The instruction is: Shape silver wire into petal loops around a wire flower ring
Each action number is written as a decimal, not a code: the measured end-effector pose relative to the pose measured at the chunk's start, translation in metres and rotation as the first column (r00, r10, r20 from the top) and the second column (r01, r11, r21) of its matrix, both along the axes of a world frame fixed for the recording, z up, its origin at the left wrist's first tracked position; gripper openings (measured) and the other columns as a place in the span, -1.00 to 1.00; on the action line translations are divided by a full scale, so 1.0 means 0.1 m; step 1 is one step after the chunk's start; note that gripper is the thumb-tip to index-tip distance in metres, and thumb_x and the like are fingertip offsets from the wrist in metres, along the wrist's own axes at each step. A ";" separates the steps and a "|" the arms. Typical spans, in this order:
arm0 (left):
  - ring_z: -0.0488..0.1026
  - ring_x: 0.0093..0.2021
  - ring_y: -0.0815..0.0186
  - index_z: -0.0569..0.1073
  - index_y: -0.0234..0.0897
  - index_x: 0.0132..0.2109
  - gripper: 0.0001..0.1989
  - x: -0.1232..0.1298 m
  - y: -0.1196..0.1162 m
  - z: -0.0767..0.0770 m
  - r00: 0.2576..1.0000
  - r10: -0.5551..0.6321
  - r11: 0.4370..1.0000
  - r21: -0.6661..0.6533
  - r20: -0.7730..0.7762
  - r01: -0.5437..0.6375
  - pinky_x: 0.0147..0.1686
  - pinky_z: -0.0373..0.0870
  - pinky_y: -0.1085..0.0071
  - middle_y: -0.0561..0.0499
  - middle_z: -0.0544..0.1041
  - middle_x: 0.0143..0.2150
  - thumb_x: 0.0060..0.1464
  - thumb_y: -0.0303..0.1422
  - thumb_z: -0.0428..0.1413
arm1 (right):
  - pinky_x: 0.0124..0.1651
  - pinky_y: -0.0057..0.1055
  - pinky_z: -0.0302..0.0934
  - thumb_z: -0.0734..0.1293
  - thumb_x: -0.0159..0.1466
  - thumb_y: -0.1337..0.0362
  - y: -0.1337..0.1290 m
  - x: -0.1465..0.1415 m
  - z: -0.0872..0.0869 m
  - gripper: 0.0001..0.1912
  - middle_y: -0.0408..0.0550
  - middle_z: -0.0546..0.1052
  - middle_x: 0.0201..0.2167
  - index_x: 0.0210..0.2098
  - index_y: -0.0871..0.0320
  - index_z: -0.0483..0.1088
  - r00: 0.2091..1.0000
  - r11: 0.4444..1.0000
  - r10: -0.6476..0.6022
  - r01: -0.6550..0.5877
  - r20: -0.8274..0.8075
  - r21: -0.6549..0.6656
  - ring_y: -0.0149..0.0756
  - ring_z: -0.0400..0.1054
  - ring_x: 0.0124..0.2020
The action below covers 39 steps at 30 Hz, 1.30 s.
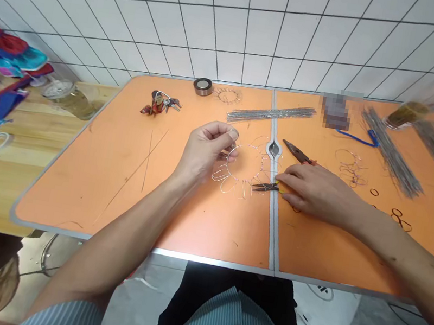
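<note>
My left hand pinches the upper left of a wire ring between thumb and fingers. Thin wire loops stick out all round the ring, like petals. My right hand is closed over the yellow handles of small pliers. Their dark jaws point left and overlap the ring's lower right edge in the view. Just above that hand lie long-nose pliers with red handles, jaws toward the upper left.
Wire bundles lie at the back, with more bundles at right. A tape roll, keys and tangled wire rest on the orange table. A glass jar stands left; a head shows at lower left.
</note>
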<state>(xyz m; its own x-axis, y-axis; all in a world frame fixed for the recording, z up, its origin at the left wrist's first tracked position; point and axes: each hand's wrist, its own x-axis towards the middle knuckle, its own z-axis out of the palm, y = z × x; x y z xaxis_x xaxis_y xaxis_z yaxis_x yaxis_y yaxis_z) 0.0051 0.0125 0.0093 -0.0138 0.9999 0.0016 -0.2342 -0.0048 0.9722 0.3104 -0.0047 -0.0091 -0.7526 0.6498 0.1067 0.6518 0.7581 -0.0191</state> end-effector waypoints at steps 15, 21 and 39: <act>0.53 -0.49 0.45 0.57 -0.22 -0.29 -0.72 -0.03 -0.01 0.09 0.996 -0.089 0.991 0.105 0.013 0.087 -0.49 0.46 0.52 0.13 0.54 -0.42 0.01 -0.22 0.48 | -0.20 -0.15 0.05 0.23 0.58 0.26 -0.05 -0.10 -0.22 -0.67 0.14 0.57 -0.29 -0.24 0.22 0.54 0.978 0.935 -0.052 -0.022 0.201 0.353 -0.02 0.43 -0.28; 0.54 -0.52 0.43 0.57 -0.23 -0.31 -0.67 -0.05 -0.02 0.12 0.983 -0.178 0.974 0.150 0.047 0.169 -0.48 0.48 0.51 0.13 0.55 -0.47 -0.01 -0.18 0.53 | -0.12 -0.16 0.18 0.17 0.60 0.20 -0.11 -0.06 -0.24 -0.60 0.09 0.60 -0.38 -0.29 0.13 0.51 0.980 0.933 -0.190 0.162 0.060 0.321 -0.01 0.53 -0.27; 0.51 -0.49 0.41 0.62 -0.23 -0.33 -0.74 -0.02 -0.10 0.14 0.986 -0.101 0.975 0.185 -0.135 0.126 -0.43 0.48 0.45 0.08 0.54 -0.45 0.09 -0.20 0.48 | -0.39 -0.18 0.00 0.15 0.60 0.07 -0.22 -0.07 0.47 -0.67 0.15 0.61 -0.17 -0.14 0.08 0.43 0.926 0.931 -0.336 0.354 -0.175 0.089 -0.05 0.39 -0.38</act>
